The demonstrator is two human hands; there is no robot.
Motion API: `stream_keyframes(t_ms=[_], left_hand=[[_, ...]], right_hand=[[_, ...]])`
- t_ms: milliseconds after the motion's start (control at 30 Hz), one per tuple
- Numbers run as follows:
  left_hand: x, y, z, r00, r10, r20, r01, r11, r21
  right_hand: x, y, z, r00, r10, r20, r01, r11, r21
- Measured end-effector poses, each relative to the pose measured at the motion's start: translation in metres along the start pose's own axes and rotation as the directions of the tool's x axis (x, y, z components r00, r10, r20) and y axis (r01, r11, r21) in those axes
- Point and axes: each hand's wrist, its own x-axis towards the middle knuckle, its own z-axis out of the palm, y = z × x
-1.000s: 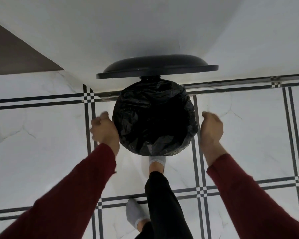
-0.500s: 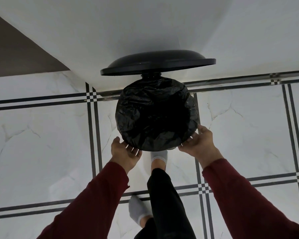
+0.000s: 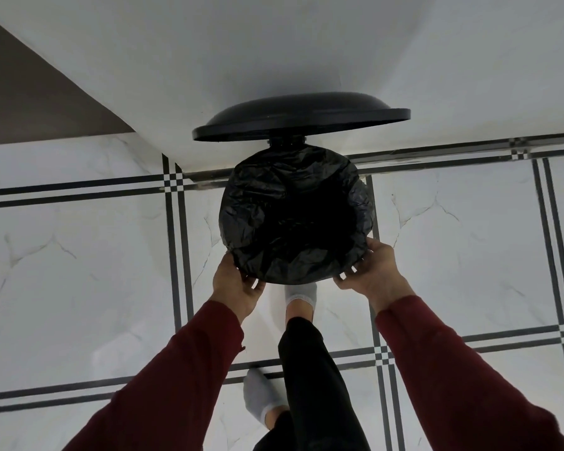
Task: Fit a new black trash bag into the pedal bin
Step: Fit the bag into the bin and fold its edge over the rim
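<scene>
While two maroon sleeves reached in from the near edge, both cut off by the frame at the elbow, one black trouser leg (image 3: pixel 310 369) ran up between them. Two grey-socked feet showed: the near foot (image 3: pixel 261 398) stood flat on the tiled floor (image 3: pixel 79 271), and the far foot (image 3: pixel 301 292) had its toes hidden under the bin's near rim, so whatever it pressed could not be made out.

Farther on, the left hand (image 3: pixel 236 284) and the right hand (image 3: pixel 372 270) met the near edge of the one black trash bag (image 3: pixel 293 216), one at each lower corner. Both hands had their fingers curled under the bag's folded-over edge with the thumbs on top, pinching the plastic; the fingertips were mostly out of sight beneath it.

That bag sat in the pedal bin, draped over the whole rim, so that none of the bin's body could be seen. Its inside was too dark to read.

Beyond it the hinge was only partly visible, and the single black lid (image 3: pixel 302 120) stood raised against the white wall (image 3: pixel 274 43). One brown surface (image 3: pixel 30 92) filled the far left corner.
</scene>
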Motion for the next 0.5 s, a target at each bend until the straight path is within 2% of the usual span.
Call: stream_keyframes(t_ms=[200,400,500], left_hand=[[-0.001,0.009,0.004,1.0,-0.029,0.006,0.028,0.999,0.015],[0.0,0.014,0.004,0.999,-0.015,0.033,0.017,0.996,-0.085],[-0.001,0.017,0.003,0.999,0.014,0.047,-0.013,1.0,-0.02]], right_hand=[[0.005,0.01,0.005,0.991,-0.058,0.117,0.039,0.987,0.158],[0.009,0.009,0.006,0.987,-0.104,0.124,0.082,0.981,0.173],[0.005,0.006,0.005,0.989,-0.126,0.071,0.112,0.979,0.167]])
